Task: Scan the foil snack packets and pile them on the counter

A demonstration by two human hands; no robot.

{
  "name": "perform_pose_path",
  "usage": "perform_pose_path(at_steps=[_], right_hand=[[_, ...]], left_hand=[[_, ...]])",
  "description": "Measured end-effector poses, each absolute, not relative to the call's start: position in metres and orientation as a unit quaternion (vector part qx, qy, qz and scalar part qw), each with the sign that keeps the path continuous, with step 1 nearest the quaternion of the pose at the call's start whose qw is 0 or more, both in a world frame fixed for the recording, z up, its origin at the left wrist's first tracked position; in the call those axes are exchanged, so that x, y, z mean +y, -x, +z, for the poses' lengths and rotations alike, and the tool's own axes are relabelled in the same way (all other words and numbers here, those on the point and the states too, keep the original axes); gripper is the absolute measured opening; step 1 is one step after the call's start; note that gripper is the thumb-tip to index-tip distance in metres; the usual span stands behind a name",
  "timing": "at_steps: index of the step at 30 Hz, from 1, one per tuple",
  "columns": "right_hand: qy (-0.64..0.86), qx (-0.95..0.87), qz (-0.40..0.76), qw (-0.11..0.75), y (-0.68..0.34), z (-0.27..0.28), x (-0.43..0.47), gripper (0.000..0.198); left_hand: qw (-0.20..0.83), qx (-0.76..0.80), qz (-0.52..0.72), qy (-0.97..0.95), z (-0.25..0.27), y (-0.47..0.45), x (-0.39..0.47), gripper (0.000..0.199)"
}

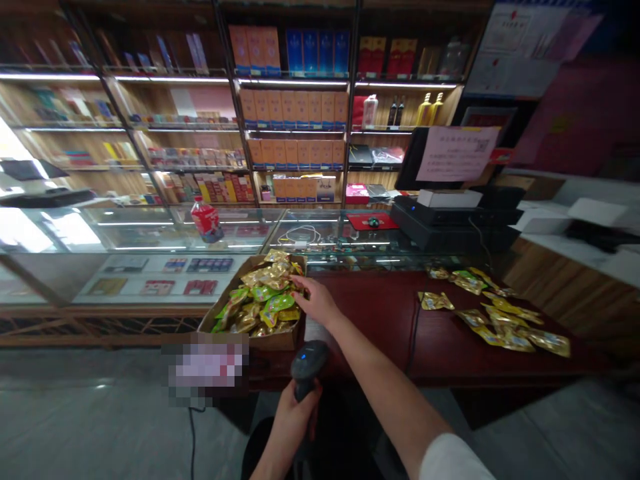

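Note:
My left hand (294, 415) grips the handle of a black barcode scanner (309, 363), held low in front of the dark red table (385, 320). My right hand (316, 299) reaches forward to the right edge of a cardboard box (280, 341) piled with several gold and green snack packets (260, 300). Its fingers rest on the packets at the box's edge, and whether they grip one cannot be told.
More gold packets (495, 313) lie spread on the table's right side. A glass counter (150, 233) carries a red bottle (206, 220), and a black register (450, 220) sits to the right. Shelves of boxed goods (295, 113) fill the back wall. A cable (414, 327) crosses the table.

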State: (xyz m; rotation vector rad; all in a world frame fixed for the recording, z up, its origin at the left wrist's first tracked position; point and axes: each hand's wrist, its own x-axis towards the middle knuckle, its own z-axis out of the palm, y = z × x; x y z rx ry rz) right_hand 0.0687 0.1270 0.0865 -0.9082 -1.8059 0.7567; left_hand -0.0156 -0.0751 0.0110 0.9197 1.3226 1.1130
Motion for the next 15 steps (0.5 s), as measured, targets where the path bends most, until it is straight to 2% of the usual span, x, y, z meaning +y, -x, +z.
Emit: perform_pose_path(at_steps=[2,8,12,15], right_hand=[[0.463,-0.699,0.264,0.476,-0.112,0.070,0.127,0.038],[0.766,-0.489,0.161,0.385,-0.262,0.020,0.133,0.043],[0.856,-0.390,0.090,0.327,-0.327,0.006,0.133,0.052],[0.865,-0.394,0.058,0.305,-0.355,0.002,0.132,0.054]], left_hand=[[0.552,0.563,0.464,-0.403,0.009,0.016,-0.076,0.045],[0.548,0.572,0.446,-0.416,0.018,0.003,-0.080,0.042],[0.552,0.563,0.430,-0.439,0.021,-0.009,-0.078,0.040],[0.551,0.560,0.414,-0.461,0.015,-0.013,-0.074,0.040]])
